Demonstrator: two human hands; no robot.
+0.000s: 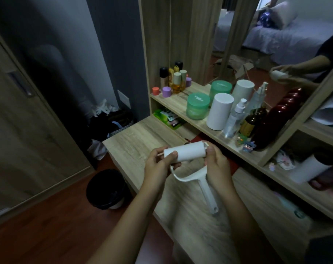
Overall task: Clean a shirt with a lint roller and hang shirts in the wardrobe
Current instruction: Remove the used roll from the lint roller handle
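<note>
Left thumb point(174, 154) lies flat across the near face of the roll, with the other fingers curled beneath. The left hand point(158, 165) is clasping the roll's left end. Right thumb point(210, 149) presses on the opposite end, with the fingers wrapped behind the frame arm, so the right hand point(217, 168) grips there. Both hands are closed on the roller point(184, 153). Neither holds the handle point(208, 195), which hangs free toward the camera.

Reading: a grip at both ends steadies the roll against its frame and is no use for rolling. It fits seating the roll or starting a sheet. The edges are soft with blur, so I cannot tell whether a sheet is lifting under the left thumb.

Position: the roller is held in the air over the desk point(135, 138), above its near middle and not touching it.
- A white cylinder point(219, 113) stands on the shelf behind the desk, among jars and bottles.
- The bin point(104, 189) sits on the floor just left of the desk, handy for a used sheet.
- The wardrobe door point(28, 130) is well left of the desk.
- The mirror point(257, 44) behind the desk reflects the hands and the roll.

No shirt is in view.

Judgement: the task is at tool preparation; cleaning and hanging are not yet begun. Before rolling, one hand must shift to the handle, and a shirt must be fetched.
</note>
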